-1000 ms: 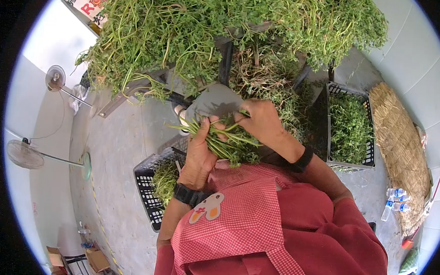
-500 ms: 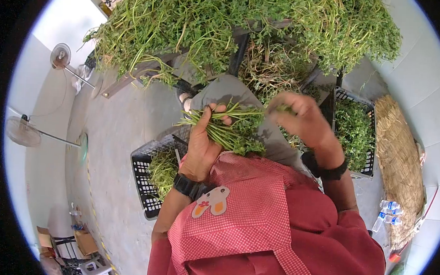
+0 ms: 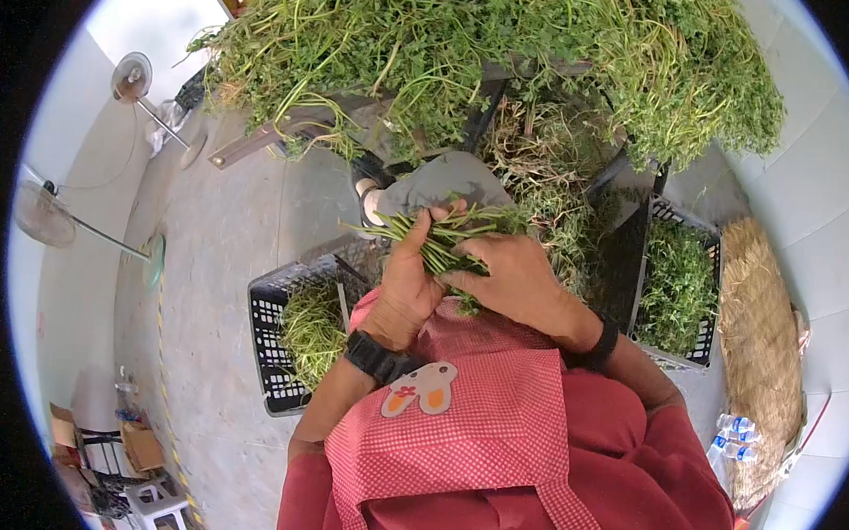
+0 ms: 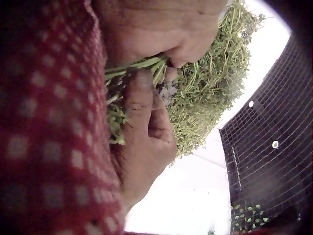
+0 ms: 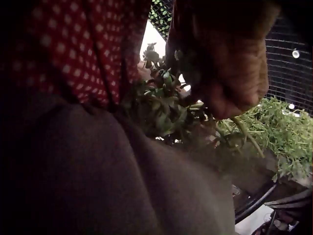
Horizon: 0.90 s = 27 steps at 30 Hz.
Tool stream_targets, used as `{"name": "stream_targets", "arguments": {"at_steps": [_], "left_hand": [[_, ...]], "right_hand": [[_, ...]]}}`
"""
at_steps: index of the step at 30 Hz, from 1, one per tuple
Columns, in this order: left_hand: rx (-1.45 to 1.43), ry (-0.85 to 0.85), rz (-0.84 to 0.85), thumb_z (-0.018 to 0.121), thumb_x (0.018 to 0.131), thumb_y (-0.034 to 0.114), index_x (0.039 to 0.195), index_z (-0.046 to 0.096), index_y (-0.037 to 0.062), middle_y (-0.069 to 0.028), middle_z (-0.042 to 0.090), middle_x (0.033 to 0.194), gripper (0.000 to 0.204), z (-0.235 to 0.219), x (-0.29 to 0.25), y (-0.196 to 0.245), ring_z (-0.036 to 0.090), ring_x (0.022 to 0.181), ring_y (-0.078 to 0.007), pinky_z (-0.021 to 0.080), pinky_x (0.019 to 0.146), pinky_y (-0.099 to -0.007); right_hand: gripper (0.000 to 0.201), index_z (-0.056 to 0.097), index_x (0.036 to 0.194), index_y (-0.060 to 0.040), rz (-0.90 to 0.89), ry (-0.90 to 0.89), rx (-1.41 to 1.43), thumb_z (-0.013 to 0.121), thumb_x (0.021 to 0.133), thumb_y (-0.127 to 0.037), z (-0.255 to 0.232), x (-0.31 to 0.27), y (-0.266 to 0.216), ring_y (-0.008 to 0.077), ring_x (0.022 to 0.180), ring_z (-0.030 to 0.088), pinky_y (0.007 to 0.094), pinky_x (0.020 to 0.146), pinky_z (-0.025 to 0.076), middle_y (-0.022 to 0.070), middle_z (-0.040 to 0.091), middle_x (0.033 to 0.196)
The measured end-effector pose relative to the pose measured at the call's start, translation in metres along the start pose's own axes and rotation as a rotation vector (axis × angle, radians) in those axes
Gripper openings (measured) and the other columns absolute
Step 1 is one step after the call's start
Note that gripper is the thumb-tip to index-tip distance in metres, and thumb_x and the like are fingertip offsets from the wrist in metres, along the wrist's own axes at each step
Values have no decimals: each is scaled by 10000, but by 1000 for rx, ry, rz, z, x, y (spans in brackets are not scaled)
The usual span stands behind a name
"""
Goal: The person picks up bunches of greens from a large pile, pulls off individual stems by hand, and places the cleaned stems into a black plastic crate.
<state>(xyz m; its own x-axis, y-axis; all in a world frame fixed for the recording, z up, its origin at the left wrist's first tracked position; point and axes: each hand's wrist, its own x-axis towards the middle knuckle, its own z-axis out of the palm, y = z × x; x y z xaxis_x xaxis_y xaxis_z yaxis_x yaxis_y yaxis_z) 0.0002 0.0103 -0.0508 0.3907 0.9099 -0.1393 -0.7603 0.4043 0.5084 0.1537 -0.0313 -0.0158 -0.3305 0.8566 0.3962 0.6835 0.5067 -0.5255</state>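
Note:
In the head view my left hand [image 3: 410,281] grips a bunch of leafy green stems [image 3: 441,256] over the lap, thumb across the top. The cut-looking stem ends point left and the leaves lie to the right. My right hand [image 3: 517,280] is at the bunch's right side, thumb and fingers pinching stems. In the left wrist view the right hand's thumb and bent fingers [image 4: 138,100] close on thin stems beside the left hand [image 4: 161,29]. Dark leaves [image 5: 164,105] hang by the right hand [image 5: 234,73] in the right wrist view.
A big heap of greens [image 3: 434,38] covers the table ahead, with withered stems [image 3: 552,166] beneath it. Black crates holding greens stand left [image 3: 262,338] and right [image 3: 704,325]. Two fans [image 3: 131,77] stand left; a rolled straw mat [image 3: 760,346] and water bottles [image 3: 739,438] lie right.
My right hand swung away to the right from the bunch with a bit of green, then came back to it. My left hand keeps its hold on the bunch.

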Motion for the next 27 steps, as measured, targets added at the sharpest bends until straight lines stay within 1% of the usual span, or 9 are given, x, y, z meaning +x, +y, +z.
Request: {"name": "stream_targets", "arguments": {"at_steps": [6,8,12,14,16,20,23,25,27], "left_hand": [[0,3,-30,471,956,253,929,543,16,-158,567,1191,249,7,-2,0,525,1139,-284,457,967,-421],[12,-26,-20,461,960,258,924,528,16,-161,563,1190,254,3,-1,-2,518,1148,-291,456,970,-424],[22,-33,-43,400,978,312,808,512,55,-176,493,1275,327,2,1,-2,453,1216,-302,414,1019,-437],[19,-13,-31,408,976,307,807,509,55,-176,494,1270,319,7,-1,-2,455,1214,-302,413,1020,-438],[18,13,-20,416,973,302,806,506,55,-177,496,1265,312,7,-3,-2,456,1213,-302,412,1021,-439],[15,-53,-14,454,960,298,825,503,48,-176,516,1235,288,5,-2,-3,479,1191,-303,427,1004,-430],[60,-63,-29,490,946,295,855,507,37,-175,537,1209,273,3,-2,-1,496,1175,-307,445,981,-424],[92,-60,-52,498,943,294,877,513,34,-177,535,1216,268,4,-5,-1,498,1172,-309,446,980,-424],[287,51,-110,477,949,323,1073,519,30,-202,474,1292,322,11,-7,0,480,1197,-301,450,974,-439]], "right_hand": [[312,640,839,-30,53,-92,-50,664,737,-323,1,-1,10,343,751,622,431,670,493,185,630,781],[297,660,816,-30,65,-163,102,670,733,-315,-11,1,17,350,750,618,427,672,493,205,621,756],[290,671,814,-29,88,-161,151,671,733,-308,-20,-2,21,354,744,614,421,682,491,206,620,751],[312,667,824,-21,234,-240,150,677,729,-318,-24,-4,16,352,742,615,413,696,487,205,621,750],[267,670,836,-23,181,-195,185,688,728,-267,-21,-10,8,317,741,634,377,695,496,176,646,785],[222,675,878,-16,82,-192,166,687,735,-185,-14,-11,19,232,738,659,315,706,507,139,678,835],[275,676,892,-17,225,-220,300,661,717,-229,-32,-5,27,323,754,634,374,728,493,197,645,803],[299,681,933,-24,205,-191,340,672,711,-224,-45,-4,37,298,757,646,358,736,496,193,657,823],[285,688,926,-26,276,-184,418,680,711,-214,-54,-3,43,244,785,670,350,750,499,198,671,856]]}}
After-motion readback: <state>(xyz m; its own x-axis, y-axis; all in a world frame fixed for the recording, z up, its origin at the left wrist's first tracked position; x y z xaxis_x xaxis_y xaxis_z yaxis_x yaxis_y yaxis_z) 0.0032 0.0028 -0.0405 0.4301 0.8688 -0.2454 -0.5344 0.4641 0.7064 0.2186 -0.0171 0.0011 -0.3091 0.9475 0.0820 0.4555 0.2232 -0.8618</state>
